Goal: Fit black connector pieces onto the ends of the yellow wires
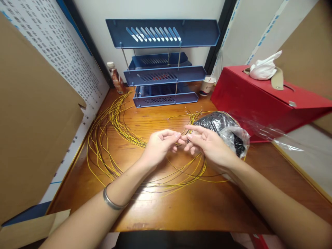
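Observation:
My left hand (162,145) and my right hand (206,140) meet above the middle of the table, thumbs and index fingertips almost touching. Each hand is closed in a pinch; what lies between the fingertips is too small to make out. Around and beneath them, a loose coil of thin yellow and black wires (114,119) spreads over the tabletop. Just beyond the right hand is a bunch of wire ends (192,117), partly hidden by its fingers. Close to the right wrist rests a clear plastic bag (219,121) with black contents.
A blue three-tier file rack (166,72) stands at the back of the wooden table (166,216). Beside it are a drink bottle (118,79) and a paper cup (207,85). A red box (249,103) with crumpled white tissue (264,67) sits at right; cardboard (33,114) rises at left.

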A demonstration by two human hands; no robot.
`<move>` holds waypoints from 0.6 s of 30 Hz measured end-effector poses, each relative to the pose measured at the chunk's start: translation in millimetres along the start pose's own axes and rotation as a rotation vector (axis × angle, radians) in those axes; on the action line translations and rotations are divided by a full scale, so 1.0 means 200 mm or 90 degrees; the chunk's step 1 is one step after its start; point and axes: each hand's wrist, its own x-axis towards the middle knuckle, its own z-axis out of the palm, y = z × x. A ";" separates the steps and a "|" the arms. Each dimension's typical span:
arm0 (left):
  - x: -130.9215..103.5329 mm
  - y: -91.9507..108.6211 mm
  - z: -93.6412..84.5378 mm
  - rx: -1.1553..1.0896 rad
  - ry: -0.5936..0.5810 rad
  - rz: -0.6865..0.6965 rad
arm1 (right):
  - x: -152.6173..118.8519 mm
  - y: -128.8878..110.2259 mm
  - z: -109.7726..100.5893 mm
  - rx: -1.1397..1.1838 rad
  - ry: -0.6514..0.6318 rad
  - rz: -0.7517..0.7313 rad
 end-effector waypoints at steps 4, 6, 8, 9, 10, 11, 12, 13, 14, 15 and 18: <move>0.00 0.00 0.00 -0.006 0.007 -0.015 | 0.01 0.01 0.00 -0.003 0.048 -0.019; 0.00 0.00 0.00 -0.012 0.012 -0.026 | 0.01 0.02 0.00 -0.007 0.053 -0.016; 0.00 0.00 0.00 -0.016 0.012 -0.032 | 0.01 0.02 0.01 -0.008 0.059 -0.006; -0.01 0.00 0.00 -0.017 0.011 -0.034 | 0.00 0.03 0.01 -0.010 0.062 -0.001; -0.01 0.00 0.00 -0.018 0.009 -0.034 | 0.00 0.03 0.01 -0.011 0.065 0.003; 0.00 0.00 0.00 -0.021 0.009 -0.034 | 0.00 0.03 0.02 -0.009 0.065 0.006; 0.00 0.00 0.00 -0.024 0.010 -0.033 | 0.00 0.04 0.02 -0.002 0.064 0.009; 0.00 0.00 0.00 -0.027 0.013 -0.031 | 0.00 0.04 0.02 0.010 0.062 0.013; 0.00 0.00 0.00 -0.028 0.015 -0.030 | 0.00 0.04 0.01 0.026 0.061 0.017; 0.00 0.00 0.00 -0.028 0.019 -0.029 | 0.00 0.03 0.01 0.042 0.061 0.019; 0.01 0.00 0.01 -0.017 0.032 -0.034 | 0.00 0.01 0.01 0.085 0.055 0.024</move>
